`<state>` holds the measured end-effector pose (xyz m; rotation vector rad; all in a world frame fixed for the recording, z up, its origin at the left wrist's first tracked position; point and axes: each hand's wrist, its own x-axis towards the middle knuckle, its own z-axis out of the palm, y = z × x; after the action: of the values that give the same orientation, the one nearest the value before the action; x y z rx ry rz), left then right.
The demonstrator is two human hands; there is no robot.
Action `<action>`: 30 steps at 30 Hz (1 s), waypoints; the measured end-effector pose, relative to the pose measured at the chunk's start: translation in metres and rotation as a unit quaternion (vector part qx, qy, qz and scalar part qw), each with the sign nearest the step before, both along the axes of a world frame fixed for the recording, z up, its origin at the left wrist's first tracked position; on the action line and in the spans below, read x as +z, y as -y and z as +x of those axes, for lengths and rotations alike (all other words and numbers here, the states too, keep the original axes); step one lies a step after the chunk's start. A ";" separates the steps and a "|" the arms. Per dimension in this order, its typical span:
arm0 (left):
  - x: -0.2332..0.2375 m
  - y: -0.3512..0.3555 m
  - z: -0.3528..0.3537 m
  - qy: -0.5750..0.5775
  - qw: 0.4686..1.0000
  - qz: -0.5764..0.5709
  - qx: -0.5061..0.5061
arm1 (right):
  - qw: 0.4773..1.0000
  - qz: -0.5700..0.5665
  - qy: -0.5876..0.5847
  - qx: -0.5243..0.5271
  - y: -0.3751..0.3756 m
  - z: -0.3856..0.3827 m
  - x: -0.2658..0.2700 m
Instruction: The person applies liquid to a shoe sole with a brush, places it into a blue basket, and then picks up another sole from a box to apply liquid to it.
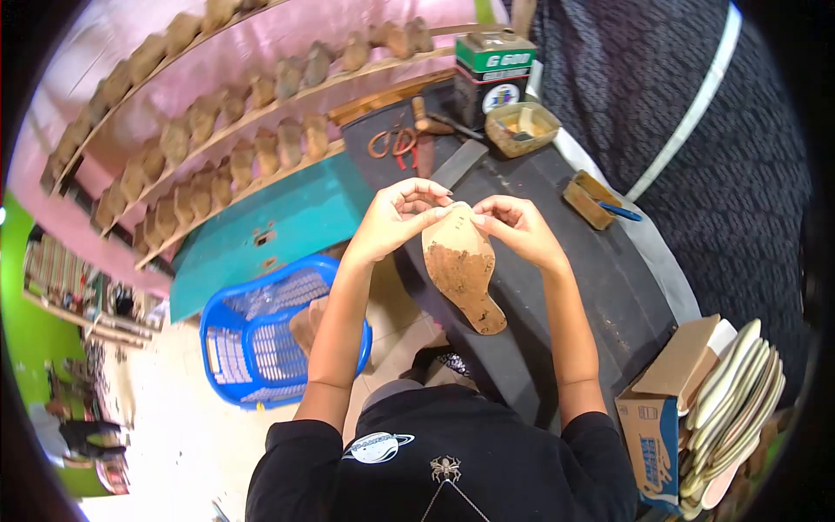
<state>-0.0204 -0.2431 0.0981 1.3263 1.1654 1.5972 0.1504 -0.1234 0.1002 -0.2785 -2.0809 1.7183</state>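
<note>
Over the dark work table, a shoe insole [461,265] hangs between my hands. It is pale tan at its broad end and brown and blotchy below, with dark handwritten marks. My left hand [402,219] pinches its top edge on the left with curled fingers. At the same edge on the right, my right hand [515,224] grips it between thumb and fingers. The narrow end points down toward my body. A flat grey block [461,163] lies on the table just beyond my hands.
On the table [600,287] are scissors [393,143], a G 600 can [494,74], a tub [523,129] and a small box with a blue-handled tool [591,200]. A blue basket [252,335] stands left; a carton [657,418] with stacked soles [735,409] sits right. Racks hold shoe lasts [265,150].
</note>
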 end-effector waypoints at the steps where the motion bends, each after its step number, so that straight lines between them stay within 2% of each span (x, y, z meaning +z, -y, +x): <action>1: -0.003 0.013 -0.001 0.018 1.000 -0.004 0.023 | 1.000 0.001 -0.008 0.009 0.006 -0.006 -0.004; 4: -0.014 0.058 -0.003 0.035 0.996 -0.009 0.084 | 0.999 -0.022 -0.022 0.034 0.026 -0.022 -0.014; 6: -0.022 0.089 -0.005 0.080 0.988 -0.077 0.103 | 0.997 -0.035 -0.014 0.062 0.044 -0.034 -0.017; 11: -0.038 0.157 -0.010 0.119 0.968 -0.091 0.201 | 0.990 -0.058 -0.010 0.131 0.090 -0.073 -0.030; 18: -0.072 0.230 -0.037 0.108 0.935 -0.144 0.307 | 0.981 -0.073 0.014 0.181 0.143 -0.124 -0.076; 22: -0.089 0.257 -0.059 0.121 0.918 -0.172 0.336 | 0.971 -0.141 0.023 0.192 0.174 -0.153 -0.103; 30: -0.152 0.292 -0.140 0.115 0.912 -0.179 0.352 | 0.975 -0.129 0.082 0.164 0.217 -0.223 -0.166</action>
<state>-0.1601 -0.5347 -0.0538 0.4702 1.7978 1.8295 -0.0728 -0.3405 -0.0661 -0.1649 -2.1074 2.2381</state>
